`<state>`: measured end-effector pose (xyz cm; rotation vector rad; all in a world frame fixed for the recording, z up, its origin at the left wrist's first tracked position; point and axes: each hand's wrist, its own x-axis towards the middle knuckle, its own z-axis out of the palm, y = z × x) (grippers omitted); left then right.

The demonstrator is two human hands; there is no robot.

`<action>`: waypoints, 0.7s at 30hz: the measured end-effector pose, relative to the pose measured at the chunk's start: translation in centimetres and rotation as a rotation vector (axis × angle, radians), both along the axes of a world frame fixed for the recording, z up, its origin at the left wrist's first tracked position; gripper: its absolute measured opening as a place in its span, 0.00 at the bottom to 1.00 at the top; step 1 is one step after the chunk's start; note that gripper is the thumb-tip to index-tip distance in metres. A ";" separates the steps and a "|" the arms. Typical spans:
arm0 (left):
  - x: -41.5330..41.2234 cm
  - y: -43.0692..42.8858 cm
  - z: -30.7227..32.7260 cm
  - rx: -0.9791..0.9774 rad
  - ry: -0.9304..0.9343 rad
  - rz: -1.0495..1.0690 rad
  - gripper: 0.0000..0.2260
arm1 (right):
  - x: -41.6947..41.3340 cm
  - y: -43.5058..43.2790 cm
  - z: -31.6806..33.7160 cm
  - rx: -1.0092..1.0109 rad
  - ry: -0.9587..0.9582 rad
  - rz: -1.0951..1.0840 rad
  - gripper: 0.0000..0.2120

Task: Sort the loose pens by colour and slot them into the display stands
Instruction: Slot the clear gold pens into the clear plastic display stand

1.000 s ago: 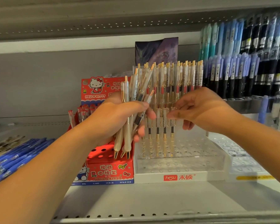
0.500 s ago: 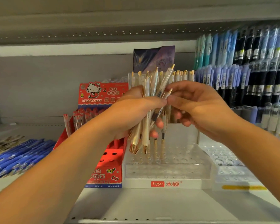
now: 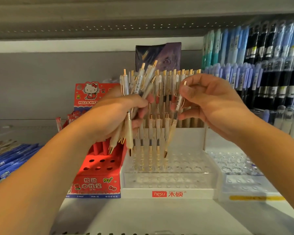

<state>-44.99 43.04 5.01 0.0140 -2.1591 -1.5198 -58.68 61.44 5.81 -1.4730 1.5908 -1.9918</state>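
My right hand [image 3: 210, 106] pinches one pen [image 3: 172, 131], tilted, tip-down above the clear stand [image 3: 168, 182] holes; left hand [image 3: 115, 116] clutches the bundle [image 3: 139, 85].

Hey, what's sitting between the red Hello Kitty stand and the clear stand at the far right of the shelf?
The clear stand with the white base, its back rows holding white-and-gold pens; the head view shows it.

head view, close, facing shelf [image 3: 159, 216], angled slightly down

Grey shelf [image 3: 159, 216], red stand [image 3: 98, 182], clear stand [image 3: 168, 183], blue pens [image 3: 10, 160]
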 end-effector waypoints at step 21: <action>-0.1 0.4 -0.8 -0.158 0.063 -0.074 0.13 | -0.7 -1.0 -0.6 0.292 0.303 -0.403 0.08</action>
